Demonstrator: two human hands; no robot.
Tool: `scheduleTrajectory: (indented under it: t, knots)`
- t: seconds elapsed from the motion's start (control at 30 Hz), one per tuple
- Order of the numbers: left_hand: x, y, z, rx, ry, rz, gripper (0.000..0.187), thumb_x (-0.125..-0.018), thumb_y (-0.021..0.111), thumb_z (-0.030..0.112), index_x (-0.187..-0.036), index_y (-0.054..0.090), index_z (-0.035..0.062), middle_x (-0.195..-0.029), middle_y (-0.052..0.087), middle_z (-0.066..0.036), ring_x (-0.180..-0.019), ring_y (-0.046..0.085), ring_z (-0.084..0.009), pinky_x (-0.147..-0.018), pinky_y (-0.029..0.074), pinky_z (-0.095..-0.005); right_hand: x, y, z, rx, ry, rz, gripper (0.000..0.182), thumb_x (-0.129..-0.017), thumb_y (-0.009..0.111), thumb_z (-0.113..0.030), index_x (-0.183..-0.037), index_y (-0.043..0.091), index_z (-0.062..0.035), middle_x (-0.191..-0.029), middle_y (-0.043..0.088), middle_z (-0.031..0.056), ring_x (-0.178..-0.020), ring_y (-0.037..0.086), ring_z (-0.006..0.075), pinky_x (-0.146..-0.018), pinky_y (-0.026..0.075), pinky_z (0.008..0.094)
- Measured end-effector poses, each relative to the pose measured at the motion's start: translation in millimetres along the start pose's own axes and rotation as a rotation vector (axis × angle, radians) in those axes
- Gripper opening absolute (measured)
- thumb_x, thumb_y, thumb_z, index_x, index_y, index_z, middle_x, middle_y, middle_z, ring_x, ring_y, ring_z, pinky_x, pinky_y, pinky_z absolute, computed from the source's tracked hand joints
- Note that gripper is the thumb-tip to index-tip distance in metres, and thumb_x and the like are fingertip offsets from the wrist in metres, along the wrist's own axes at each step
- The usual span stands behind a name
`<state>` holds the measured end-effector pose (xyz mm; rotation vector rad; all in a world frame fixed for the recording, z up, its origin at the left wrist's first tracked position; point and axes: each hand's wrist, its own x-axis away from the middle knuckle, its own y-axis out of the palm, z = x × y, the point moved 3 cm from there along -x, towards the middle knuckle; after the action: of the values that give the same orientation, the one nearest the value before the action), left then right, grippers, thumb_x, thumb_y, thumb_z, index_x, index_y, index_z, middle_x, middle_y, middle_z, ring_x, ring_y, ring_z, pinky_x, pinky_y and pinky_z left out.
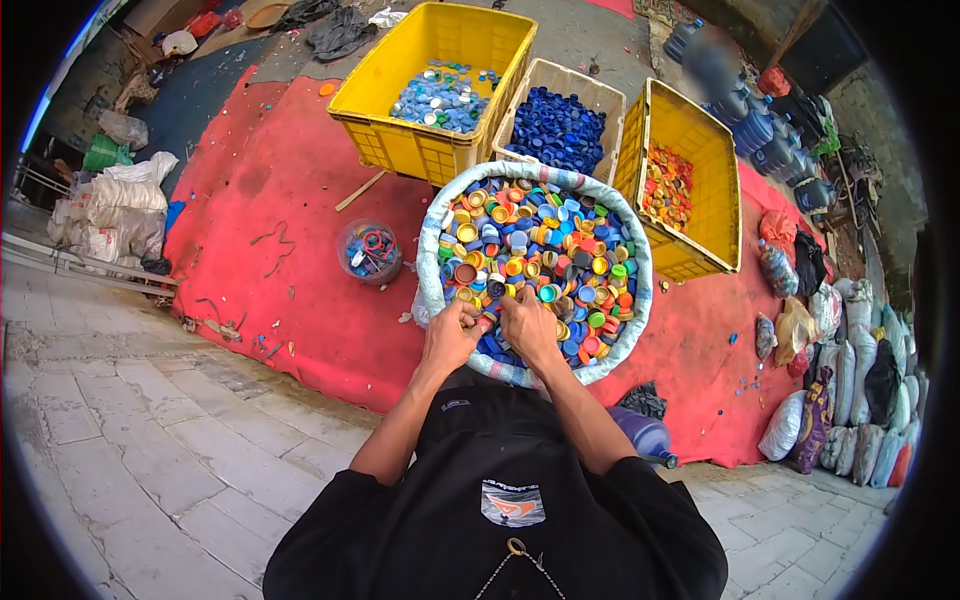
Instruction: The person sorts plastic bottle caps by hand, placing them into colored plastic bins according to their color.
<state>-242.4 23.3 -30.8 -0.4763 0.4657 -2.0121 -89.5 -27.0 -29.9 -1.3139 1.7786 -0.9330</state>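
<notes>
A round container with a padded, light-blue fabric rim stands right in front of me. It is heaped with bottle caps in yellow, orange, blue, green, red and white. Over its near left part, my left hand is closed with curled fingers; what they hold, if anything, is hidden. My right hand reaches down among the caps just beside it, fingers bent and close together. A dark cap lies near its fingertips. Whether the right fingers grip a cap is too small to make out.
Behind the container stand a yellow crate with light-blue caps, a whitish crate with dark-blue caps and another yellow crate with orange-red caps. A small clear tub sits left on the red mat. Stuffed sacks line the right.
</notes>
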Motion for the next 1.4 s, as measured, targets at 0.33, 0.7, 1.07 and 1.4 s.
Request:
scheduleTrajectory:
  t: [0.33,0.7,1.07,1.4]
  knots:
    - [0,9,26,-0.423,0.042,-0.107,0.037,-0.075,0.076,0.015,-0.101,0.055,-0.0008,-0.093,0.066,-0.02,-0.085,0.065,-0.0398,-0.068,0.051,-0.0488,16,-17,46,-0.807,0.568,0.133,0.016,-0.08,0.068,-0.012,-0.09,0.065,-0.0002,-0.08,0.064,0.0076,-0.069,0.06,0.0155,-0.064,0.048,0.0303]
    - [-5,21,23,-0.48,0.034,-0.058,0.039,-0.075,0.076,0.016,-0.104,0.057,-0.002,-0.091,0.065,-0.02,-0.082,0.066,-0.0389,-0.069,0.051,-0.0476,52,-15,36,-1.353,0.675,0.033,0.009,-0.087,0.061,-0.009,-0.093,0.056,-0.0044,-0.075,0.057,0.0011,-0.061,0.049,0.0076,-0.055,0.04,0.0227]
    - [-7,30,35,1.561,-0.654,-0.579,0.027,-0.093,0.057,0.018,-0.113,0.058,-0.0008,-0.082,0.058,-0.004,-0.07,0.053,-0.0106,-0.038,0.033,-0.0166,55,-29,29,-1.738,0.602,0.015,0.012,-0.088,0.059,-0.016,-0.095,0.052,-0.009,-0.079,0.055,0.0036,-0.062,0.048,0.0116,-0.054,0.037,0.0245]
    - [-16,59,49,1.306,-0.668,-0.412,0.03,-0.094,0.059,0.023,-0.113,0.055,0.0008,-0.098,0.064,-0.008,-0.077,0.062,-0.0146,-0.063,0.052,-0.0249,52,-41,30,-1.876,0.736,0.261,0.017,-0.087,0.058,-0.014,-0.101,0.053,-0.0076,-0.081,0.055,0.0025,-0.065,0.052,0.0127,-0.058,0.043,0.0274]
